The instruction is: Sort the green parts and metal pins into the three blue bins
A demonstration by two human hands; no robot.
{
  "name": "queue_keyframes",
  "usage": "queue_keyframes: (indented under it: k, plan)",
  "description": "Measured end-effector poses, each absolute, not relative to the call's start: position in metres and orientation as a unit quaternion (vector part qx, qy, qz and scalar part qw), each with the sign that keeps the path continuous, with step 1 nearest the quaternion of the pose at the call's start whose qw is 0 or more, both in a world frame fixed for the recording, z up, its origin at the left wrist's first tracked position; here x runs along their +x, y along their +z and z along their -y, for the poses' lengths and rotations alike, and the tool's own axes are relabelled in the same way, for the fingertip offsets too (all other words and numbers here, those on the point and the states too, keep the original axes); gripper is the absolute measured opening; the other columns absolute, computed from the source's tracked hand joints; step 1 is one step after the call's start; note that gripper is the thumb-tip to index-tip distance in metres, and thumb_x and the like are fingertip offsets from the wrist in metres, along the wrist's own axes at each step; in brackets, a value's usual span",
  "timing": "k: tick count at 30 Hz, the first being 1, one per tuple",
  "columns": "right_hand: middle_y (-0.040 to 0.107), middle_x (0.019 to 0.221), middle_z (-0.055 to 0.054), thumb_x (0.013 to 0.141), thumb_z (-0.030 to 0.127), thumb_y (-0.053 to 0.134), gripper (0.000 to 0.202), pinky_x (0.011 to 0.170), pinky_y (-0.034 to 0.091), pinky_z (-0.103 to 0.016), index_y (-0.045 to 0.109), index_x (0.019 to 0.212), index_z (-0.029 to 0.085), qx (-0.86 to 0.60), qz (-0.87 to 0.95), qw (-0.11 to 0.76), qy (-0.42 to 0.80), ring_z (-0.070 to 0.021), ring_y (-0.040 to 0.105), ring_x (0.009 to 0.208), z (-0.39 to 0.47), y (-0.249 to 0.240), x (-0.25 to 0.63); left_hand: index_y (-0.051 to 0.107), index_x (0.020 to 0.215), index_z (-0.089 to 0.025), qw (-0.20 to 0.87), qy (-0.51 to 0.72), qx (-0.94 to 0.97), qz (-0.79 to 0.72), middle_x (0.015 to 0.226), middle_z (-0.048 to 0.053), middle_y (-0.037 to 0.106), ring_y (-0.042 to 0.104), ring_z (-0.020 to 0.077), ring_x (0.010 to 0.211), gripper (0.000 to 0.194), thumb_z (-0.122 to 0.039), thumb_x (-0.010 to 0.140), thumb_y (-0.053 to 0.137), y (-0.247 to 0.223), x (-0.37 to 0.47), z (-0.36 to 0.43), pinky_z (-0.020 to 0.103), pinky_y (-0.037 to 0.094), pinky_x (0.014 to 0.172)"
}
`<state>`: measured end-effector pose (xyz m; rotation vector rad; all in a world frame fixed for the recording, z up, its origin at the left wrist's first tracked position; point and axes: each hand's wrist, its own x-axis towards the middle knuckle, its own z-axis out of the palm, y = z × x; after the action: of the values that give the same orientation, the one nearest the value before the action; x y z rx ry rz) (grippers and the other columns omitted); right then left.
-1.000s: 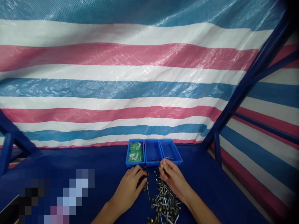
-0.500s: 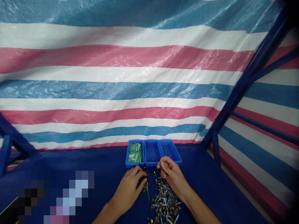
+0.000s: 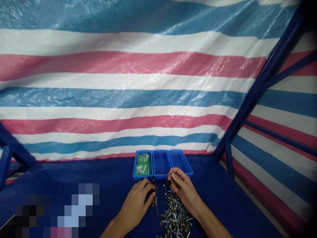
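My left hand (image 3: pixel 138 200) rests on the blue table, its fingers curved around a few small dark and brass-coloured parts (image 3: pixel 156 200) near the fingertips. To its right, my right hand (image 3: pixel 184 188) is raised in front of the middle and right blue bins, thumb and forefinger pinched together on something too small to name. Beneath and beside the right hand spreads a pile of metal pins with brass-coloured heads (image 3: pixel 174 215). Whether the left fingers grip any of the small parts is hidden.
Three blue bins stand side by side: the left bin (image 3: pixel 134 168) holds green-bagged white pieces, the middle bin (image 3: pixel 162 160) a few small dark parts, and the right bin (image 3: pixel 179 160) is beyond my right hand. Blue frame bars (image 3: pixel 250 102) and striped sheeting (image 3: pixel 123 99) enclose the table.
The view has shifted slightly. Near the right fingertips, the thin piece seen before over the right bin no longer shows. My left hand has barely moved.
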<state>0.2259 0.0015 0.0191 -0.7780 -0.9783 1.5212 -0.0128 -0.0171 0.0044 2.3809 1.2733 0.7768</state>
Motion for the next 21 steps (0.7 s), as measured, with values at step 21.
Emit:
queue_keyframes:
  k: [21]
  plan:
    - [0.068, 0.091, 0.0, 0.089, 0.05, 0.084, 0.031, 0.04, 0.025, -0.017, 0.074, 0.1, 0.023, -0.356, 0.421, 0.558, 0.621, -0.0013, 0.039, 0.045, -0.0012, 0.0191, 0.2273, 0.067, 0.116, -0.029, 0.173, 0.266, 0.836, -0.448, 0.116, 0.003, 0.067, 0.066, 0.0253, 0.107, 0.012, -0.025, 0.11, 0.057, 0.0046, -0.0128, 0.0181, 0.041, 0.053, 0.096]
